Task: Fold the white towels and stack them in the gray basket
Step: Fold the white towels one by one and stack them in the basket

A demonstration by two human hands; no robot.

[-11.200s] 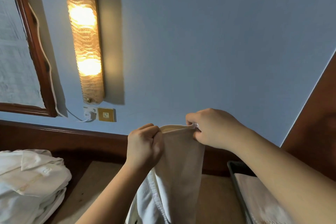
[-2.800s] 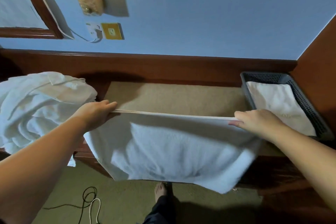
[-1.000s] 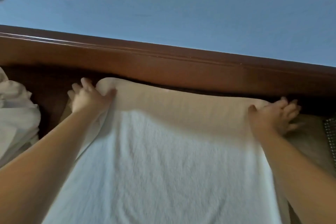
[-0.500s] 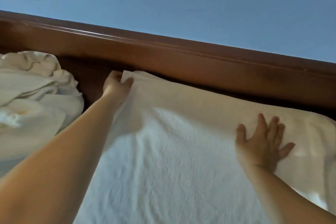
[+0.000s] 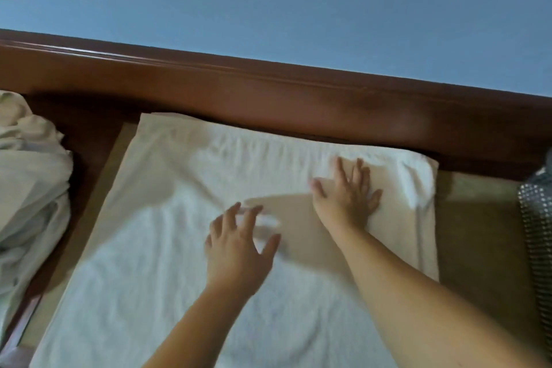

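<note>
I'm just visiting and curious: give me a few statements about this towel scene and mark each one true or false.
1. The right hand lies flat, fingers spread, on the white towel. True.
2. The left hand pinches a corner of the towel. False: its fingers are spread open over the middle of the towel, gripping nothing.
3. The towel is spread out on the table against the wooden rail. True.
4. A heap of rumpled white cloth lies to the right of the towel. False: it lies to the left.
5. The gray basket sits in the middle of the table. False: only its edge shows at the far right.
</note>
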